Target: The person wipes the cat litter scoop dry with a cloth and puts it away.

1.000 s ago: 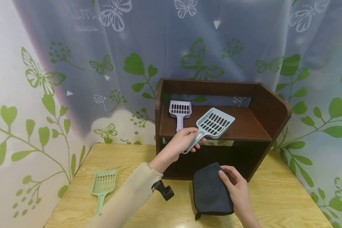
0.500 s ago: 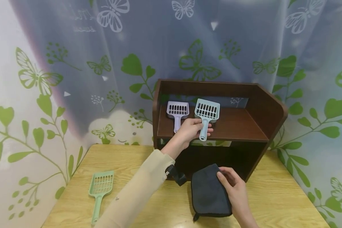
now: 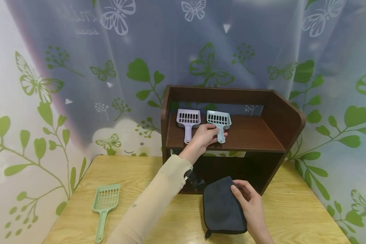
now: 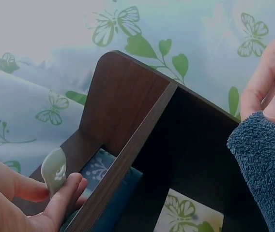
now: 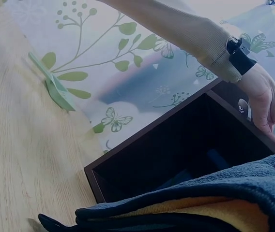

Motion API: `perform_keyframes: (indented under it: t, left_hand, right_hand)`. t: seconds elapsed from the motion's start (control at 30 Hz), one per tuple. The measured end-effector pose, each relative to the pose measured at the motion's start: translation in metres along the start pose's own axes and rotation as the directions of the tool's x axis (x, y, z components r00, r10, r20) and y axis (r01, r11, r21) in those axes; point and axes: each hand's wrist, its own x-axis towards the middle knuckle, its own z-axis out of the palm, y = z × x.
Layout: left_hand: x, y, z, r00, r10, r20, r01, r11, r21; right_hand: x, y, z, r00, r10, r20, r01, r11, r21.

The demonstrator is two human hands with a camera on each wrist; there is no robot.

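Note:
My left hand (image 3: 204,136) pinches the handle of a light blue litter scoop (image 3: 221,135) at the front of the upper shelf. In the left wrist view, the handle end (image 4: 54,169) stands between thumb and fingers; the scoop's head is out of that view. To its left lies a lavender litter scoop (image 3: 187,131). Before the shelf unit, my right hand (image 3: 252,205) grips the upper right corner of a folded dark blue cloth (image 3: 222,207). The right wrist view shows the cloth (image 5: 176,191) with a yellow-orange inner layer and a loop at one corner.
A two-tier dark brown shelf unit (image 3: 256,135) stands at the back of the wooden table (image 3: 134,169). On the table's left lies a green litter scoop (image 3: 103,213). A patterned curtain (image 3: 79,84) hangs behind.
The light blue scoop has swung from a slant to nearly straight and come down onto the upper shelf, beside the lavender one. My right hand and the cloth have hardly moved.

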Motion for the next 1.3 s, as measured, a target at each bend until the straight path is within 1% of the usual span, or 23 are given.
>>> perform_keyframes:
  t: [0.2,0.27,0.37,0.43,0.5,0.67,0.77,0.83,0.9,0.97,1.0,1.03,1.07,1.1,1.13,1.2,1.27,1.3]
  left_hand:
    - [-0.002,0.002,0.003,1.000,0.007,0.018,-0.008,1.000,0.013]
    - [-0.005,0.003,0.003,0.999,0.010,0.036,-0.012,0.999,0.050]
    - [-0.009,0.005,0.005,0.997,0.004,0.083,-0.014,0.993,0.116]
    - [-0.011,0.005,0.006,0.994,0.004,0.111,-0.020,0.990,0.140]
    - [-0.012,0.006,0.006,0.992,0.008,0.123,-0.026,0.989,0.147]
    - [-0.014,0.006,0.006,0.994,0.010,0.111,-0.027,0.988,0.151]
    - [-0.018,0.007,0.004,0.993,0.002,0.118,-0.025,0.982,0.188]
    - [-0.023,0.008,0.002,0.993,0.007,0.119,-0.034,0.973,0.228]
    - [-0.029,0.008,-0.001,0.994,0.028,0.108,-0.057,0.959,0.279]
    - [-0.035,0.007,-0.004,0.992,0.081,0.098,-0.108,0.944,0.312]
    - [-0.037,0.006,-0.006,0.988,0.116,0.098,-0.142,0.937,0.318]
    - [-0.041,0.005,-0.008,0.982,0.158,0.104,-0.183,0.930,0.317]
    - [-0.043,0.005,-0.010,0.971,0.205,0.120,-0.233,0.922,0.310]
    - [-0.047,0.004,-0.013,0.957,0.251,0.146,-0.284,0.915,0.286]
    - [-0.050,0.004,-0.016,0.939,0.297,0.174,-0.334,0.908,0.252]
    - [-0.058,0.005,-0.024,0.897,0.376,0.230,-0.418,0.892,0.173]
    - [-0.066,0.005,-0.034,0.857,0.438,0.272,-0.477,0.873,0.097]
    - [-0.071,0.005,-0.040,0.840,0.463,0.283,-0.499,0.864,0.066]
  right_hand:
    - [-0.001,0.001,0.001,1.000,0.005,0.007,-0.005,1.000,0.003]
    - [-0.001,0.001,0.000,1.000,0.005,0.008,-0.005,1.000,0.003]
    - [-0.001,0.001,0.000,1.000,0.009,0.005,-0.009,1.000,-0.003]
    - [-0.001,0.002,0.000,1.000,0.021,0.000,-0.021,1.000,-0.011]
    - [-0.001,0.002,0.000,0.999,0.037,-0.002,-0.037,0.999,-0.021]
    - [-0.003,0.003,0.001,0.998,0.056,0.005,-0.056,0.998,-0.018]
    - [-0.004,0.003,0.001,0.999,0.047,0.006,-0.047,0.999,-0.013]
    - [-0.004,0.002,0.000,0.999,0.042,0.007,-0.042,0.999,-0.011]
    - [-0.005,0.002,0.000,0.999,0.037,0.010,-0.037,0.999,-0.006]
    - [-0.005,0.002,0.000,0.999,0.033,0.010,-0.032,0.999,-0.005]
    - [-0.005,0.001,0.000,0.999,0.031,0.009,-0.031,1.000,-0.003]
    - [-0.005,0.001,0.000,1.000,0.028,0.008,-0.028,1.000,-0.001]
    - [-0.005,0.001,0.000,1.000,0.024,0.007,-0.024,1.000,-0.001]
    - [-0.005,0.001,0.000,1.000,0.022,0.007,-0.022,1.000,0.000]
    - [-0.005,0.001,0.000,1.000,0.022,0.006,-0.022,1.000,0.001]
    - [-0.005,0.000,0.001,1.000,0.023,0.010,-0.023,1.000,0.005]
    - [-0.005,0.000,0.003,1.000,0.026,0.017,-0.026,1.000,0.011]
    - [-0.005,0.000,0.003,0.999,0.028,0.019,-0.029,0.999,0.015]
